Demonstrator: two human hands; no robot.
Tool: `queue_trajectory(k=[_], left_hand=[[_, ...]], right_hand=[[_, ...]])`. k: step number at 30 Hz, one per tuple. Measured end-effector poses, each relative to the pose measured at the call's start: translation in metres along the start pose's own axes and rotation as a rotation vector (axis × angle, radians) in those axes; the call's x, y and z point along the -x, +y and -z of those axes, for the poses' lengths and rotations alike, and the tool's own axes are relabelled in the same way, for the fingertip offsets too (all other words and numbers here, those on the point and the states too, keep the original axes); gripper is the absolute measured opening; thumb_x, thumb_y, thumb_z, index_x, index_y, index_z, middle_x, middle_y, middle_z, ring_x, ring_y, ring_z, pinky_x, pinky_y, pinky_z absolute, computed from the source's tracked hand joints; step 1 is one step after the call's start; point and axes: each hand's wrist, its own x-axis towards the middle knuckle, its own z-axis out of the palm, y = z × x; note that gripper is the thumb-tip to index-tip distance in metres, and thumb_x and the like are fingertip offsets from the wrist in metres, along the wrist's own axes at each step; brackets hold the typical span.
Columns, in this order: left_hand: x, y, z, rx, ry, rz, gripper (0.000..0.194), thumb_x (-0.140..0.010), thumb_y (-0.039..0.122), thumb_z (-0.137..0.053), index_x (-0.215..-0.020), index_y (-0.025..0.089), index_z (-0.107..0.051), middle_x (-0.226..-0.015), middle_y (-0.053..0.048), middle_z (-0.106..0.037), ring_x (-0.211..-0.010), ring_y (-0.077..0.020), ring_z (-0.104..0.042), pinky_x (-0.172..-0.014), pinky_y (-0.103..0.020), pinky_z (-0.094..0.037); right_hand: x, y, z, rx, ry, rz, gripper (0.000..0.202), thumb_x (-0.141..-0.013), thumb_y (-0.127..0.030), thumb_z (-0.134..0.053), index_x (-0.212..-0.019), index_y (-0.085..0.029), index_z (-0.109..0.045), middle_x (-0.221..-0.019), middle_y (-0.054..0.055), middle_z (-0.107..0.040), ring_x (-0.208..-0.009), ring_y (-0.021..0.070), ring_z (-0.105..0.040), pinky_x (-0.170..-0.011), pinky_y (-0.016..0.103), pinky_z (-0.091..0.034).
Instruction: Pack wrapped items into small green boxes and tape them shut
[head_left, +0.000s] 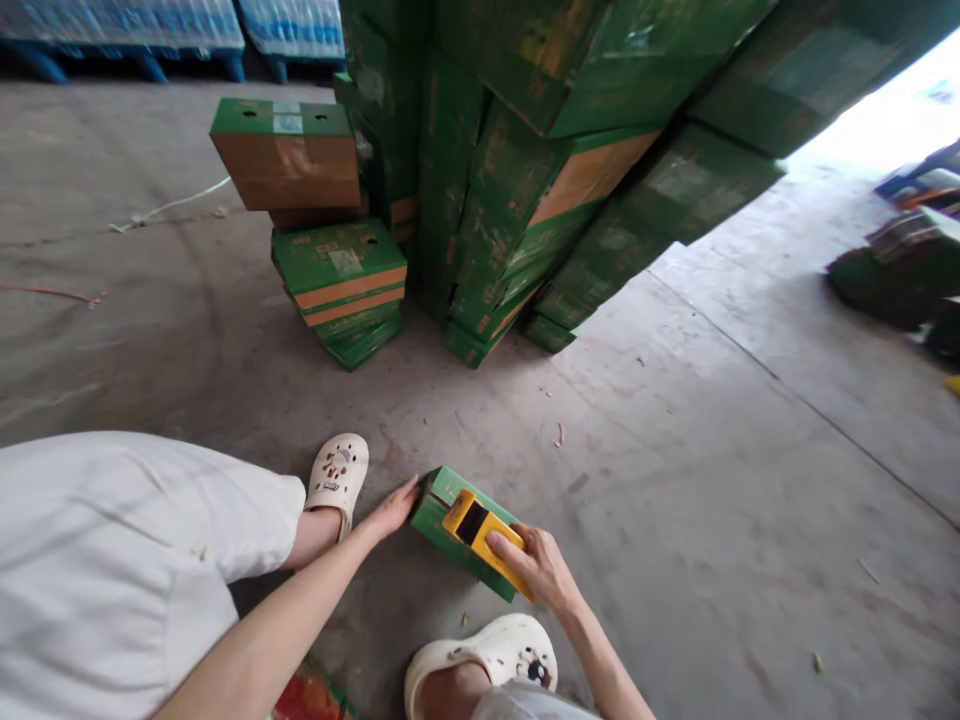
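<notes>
"Where do you see the green box [446, 535]?"

"It is low at the concrete floor [675, 480], in front of one pale clog [517, 645] and to the right of the other clog [339, 470]. If it lies fully flat, I cannot tell."

"And the left hand [394, 510] of this person?"

"Its fingers are rather straight, not clenched. They are laid against the left end of the box."

"What is in the right hand [541, 568]?"

"A yellow device [487, 528] with a dark panel. The fingers are wrapped around it, and the thumb is pressed along the upper side. The device is above the top of the box, lengthwise with it. Whether they touch, I cannot say."

"What stands further away?"

"A tall stack of green cartons [510, 190]. Just beside it, on the left, a carton with a brown side [296, 165] sits on top of a lower, crooked pile [345, 260]."

"And behind, in the corner?"

"Packed bottles [127, 22] on blue pallets [150, 68]. Nearer to us, a thin white string [180, 203] lies on the floor."
</notes>
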Motion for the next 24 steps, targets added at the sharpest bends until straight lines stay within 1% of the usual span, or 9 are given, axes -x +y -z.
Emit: queue_trajectory(k=[2, 5, 8, 10, 12, 14, 18, 21, 24], left_hand=[[0.000, 0.003, 0.012, 0.032, -0.017, -0.013, 0.078, -0.090, 0.028, -0.054, -0.166, 0.019, -0.037, -0.163, -0.013, -0.049, -0.154, -0.0290, -0.042, -0.130, -0.048, -0.030], [0.002, 0.017, 0.030, 0.024, -0.185, -0.162, 0.097, -0.080, 0.025, -0.064, -0.169, 0.025, -0.027, -0.173, -0.009, -0.030, -0.161, -0.0274, -0.027, -0.132, -0.044, -0.024], [-0.002, 0.041, 0.038, -0.212, -0.355, -0.326, 0.133, -0.060, 0.034, -0.087, -0.171, 0.032, -0.014, -0.179, -0.008, 0.001, -0.164, -0.0376, 0.001, -0.132, -0.058, -0.009], [-0.007, 0.056, 0.038, -0.384, -0.390, -0.381, 0.148, -0.047, 0.043, -0.097, -0.170, 0.033, -0.015, -0.178, -0.011, 0.010, -0.162, -0.0431, 0.011, -0.128, -0.067, -0.002], [-0.011, 0.067, 0.037, -0.464, -0.419, -0.426, 0.148, -0.043, 0.050, -0.099, -0.169, 0.032, -0.022, -0.178, -0.013, 0.005, -0.163, -0.0443, 0.007, -0.127, -0.068, 0.000], [-0.014, 0.072, 0.037, -0.478, -0.436, -0.462, 0.144, -0.044, 0.054, -0.099, -0.167, 0.031, -0.028, -0.178, -0.015, -0.007, -0.164, -0.0427, -0.001, -0.128, -0.065, -0.002], [-0.013, 0.068, 0.040, -0.449, -0.428, -0.473, 0.134, -0.048, 0.056, -0.098, -0.164, 0.030, -0.035, -0.173, -0.016, -0.029, -0.163, -0.0403, -0.014, -0.130, -0.059, -0.011], [-0.011, 0.062, 0.040, -0.399, -0.414, -0.455, 0.129, -0.049, 0.054, -0.099, -0.161, 0.032, -0.039, -0.170, -0.014, -0.034, -0.162, -0.0402, -0.018, -0.129, -0.059, -0.015], [-0.011, 0.058, 0.039, -0.349, -0.413, -0.465, 0.128, -0.048, 0.050, -0.100, -0.161, 0.032, -0.041, -0.169, -0.013, -0.035, -0.161, -0.0400, -0.020, -0.130, -0.057, -0.017]], right_hand=[[0.000, 0.000, 0.000, -0.001, 0.004, 0.007, 0.062, -0.083, -0.079, -0.055, -0.067, -0.020, -0.049, -0.062, -0.002, -0.045, -0.060, 0.0128, -0.041, -0.053, 0.026, -0.027], [0.001, 0.000, 0.001, -0.028, -0.009, 0.031, 0.061, -0.085, -0.078, -0.056, -0.068, -0.019, -0.050, -0.061, -0.003, -0.044, -0.060, 0.0124, -0.040, -0.053, 0.025, -0.027], [0.001, 0.001, 0.001, -0.052, -0.026, 0.051, 0.062, -0.086, -0.079, -0.056, -0.070, -0.019, -0.050, -0.061, -0.003, -0.044, -0.059, 0.0118, -0.039, -0.052, 0.025, -0.027], [0.000, 0.002, 0.001, -0.020, -0.014, 0.063, 0.063, -0.085, -0.079, -0.055, -0.067, -0.020, -0.048, -0.060, -0.003, -0.041, -0.059, 0.0116, -0.037, -0.052, 0.025, -0.025], [-0.001, 0.003, 0.001, 0.014, -0.003, 0.079, 0.062, -0.085, -0.078, -0.055, -0.065, -0.020, -0.045, -0.060, -0.004, -0.039, -0.059, 0.0115, -0.036, -0.052, 0.026, -0.023], [-0.001, 0.003, 0.002, 0.029, -0.004, 0.090, 0.061, -0.085, -0.077, -0.056, -0.065, -0.020, -0.045, -0.060, -0.004, -0.038, -0.059, 0.0114, -0.036, -0.052, 0.026, -0.023], [-0.001, -0.005, 0.006, 0.033, -0.023, 0.074, 0.060, -0.084, -0.076, -0.058, -0.066, -0.020, -0.049, -0.060, -0.003, -0.040, -0.059, 0.0119, -0.038, -0.051, 0.026, -0.024], [0.000, -0.016, 0.009, 0.044, -0.025, 0.071, 0.061, -0.083, -0.076, -0.059, -0.065, -0.019, -0.049, -0.061, -0.003, -0.041, -0.059, 0.0119, -0.040, -0.050, 0.025, -0.024], [0.001, -0.030, 0.013, 0.098, -0.033, 0.076, 0.062, -0.083, -0.076, -0.060, -0.063, -0.019, -0.050, -0.059, -0.003, -0.041, -0.056, 0.0110, -0.039, -0.049, 0.026, -0.022]])
